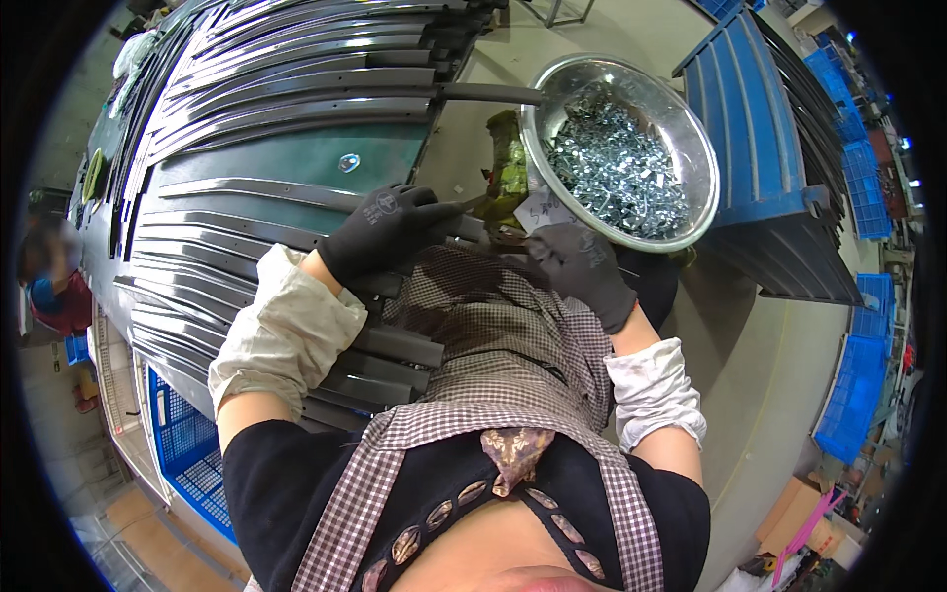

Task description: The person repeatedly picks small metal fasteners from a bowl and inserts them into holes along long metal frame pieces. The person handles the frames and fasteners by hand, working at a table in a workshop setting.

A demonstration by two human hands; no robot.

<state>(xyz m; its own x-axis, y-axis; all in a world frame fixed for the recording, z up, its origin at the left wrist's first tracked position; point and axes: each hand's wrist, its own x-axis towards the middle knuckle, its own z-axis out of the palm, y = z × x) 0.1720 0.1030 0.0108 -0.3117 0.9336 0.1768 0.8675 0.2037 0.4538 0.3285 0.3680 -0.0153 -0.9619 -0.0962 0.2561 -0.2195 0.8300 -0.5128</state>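
My left hand (380, 232), in a dark glove, is closed around a long dark strip (266, 190) lying across the green-topped table (380, 153). The strip's end shows just past my fingers. In the same kind of glove, my right hand (584, 268) has its fingers curled together over my lap; whatever they hold, if anything, is hidden. Right above it sits a large shiny metal bowl (702, 178) with a heap of small silvery metal pieces (619, 163). A pale card with handwriting (546, 210) lies between the bowl and my right hand.
More dark strips (296, 79) lie in rows at the far side, others (197, 266) nearer me. One strip's end reaches the bowl's rim. A green-yellow bag (508, 163) is left of the bowl; a blue bin (740, 109) stands right. Another person (64, 286) is at far left.
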